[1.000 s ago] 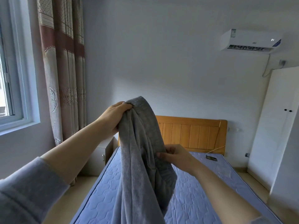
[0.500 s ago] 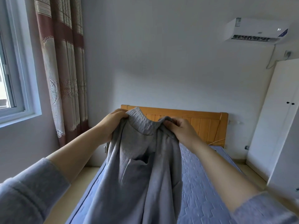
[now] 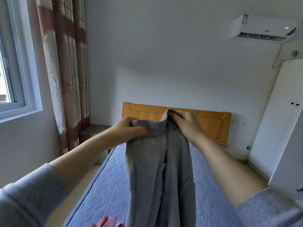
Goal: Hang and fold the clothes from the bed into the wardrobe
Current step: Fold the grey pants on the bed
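A grey knitted garment (image 3: 160,174) hangs in front of me over the blue quilted mattress (image 3: 105,182). My left hand (image 3: 129,130) grips its ribbed top edge on the left. My right hand (image 3: 188,123) pinches the same edge on the right, slightly higher. The cloth falls in long folds down past the bottom of the view. A bit of pink clothing (image 3: 106,222) lies on the bed at the bottom edge. The white wardrobe (image 3: 278,122) stands at the right with its doors closed.
A wooden headboard (image 3: 213,120) backs the bed against the wall. A grey bedside cabinet (image 3: 93,130) stands left of it, below a long curtain (image 3: 65,71) and a window (image 3: 9,63). An air conditioner (image 3: 262,28) hangs top right.
Both hands have come lower and closer together along the garment's top edge. The view has tilted down, and pink clothing now shows at the bottom.
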`<act>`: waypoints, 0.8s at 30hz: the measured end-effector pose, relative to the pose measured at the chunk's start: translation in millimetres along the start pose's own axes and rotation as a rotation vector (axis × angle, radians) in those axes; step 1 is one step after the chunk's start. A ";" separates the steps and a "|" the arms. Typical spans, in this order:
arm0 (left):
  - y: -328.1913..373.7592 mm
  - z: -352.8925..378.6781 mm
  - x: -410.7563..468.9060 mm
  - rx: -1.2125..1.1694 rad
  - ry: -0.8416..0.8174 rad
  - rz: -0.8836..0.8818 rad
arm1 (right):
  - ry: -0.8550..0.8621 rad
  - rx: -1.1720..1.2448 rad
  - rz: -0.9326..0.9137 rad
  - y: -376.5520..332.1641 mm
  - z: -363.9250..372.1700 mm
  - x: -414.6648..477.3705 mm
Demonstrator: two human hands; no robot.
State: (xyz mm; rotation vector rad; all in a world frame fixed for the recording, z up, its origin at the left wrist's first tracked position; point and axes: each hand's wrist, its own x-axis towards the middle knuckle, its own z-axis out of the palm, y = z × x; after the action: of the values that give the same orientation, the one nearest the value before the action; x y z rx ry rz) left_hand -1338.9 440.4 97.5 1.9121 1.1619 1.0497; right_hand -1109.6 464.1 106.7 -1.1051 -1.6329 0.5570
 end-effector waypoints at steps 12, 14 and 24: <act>5.7 25.9 20.9 -0.564 0.152 -0.163 | -0.298 -0.003 0.074 -1.4 0.5 -35.6; 6.7 29.4 21.1 -0.497 0.154 -0.132 | -0.324 -0.015 0.074 0.1 1.4 -39.1; 21.3 24.2 18.9 -0.369 0.055 0.030 | -0.115 -0.223 -0.227 -1.5 11.5 -35.2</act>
State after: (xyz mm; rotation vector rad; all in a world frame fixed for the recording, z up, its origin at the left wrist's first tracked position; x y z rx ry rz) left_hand -1304.1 446.3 109.7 1.6229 0.8962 1.2432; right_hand -1119.5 434.7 86.4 -1.0437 -1.9270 0.3001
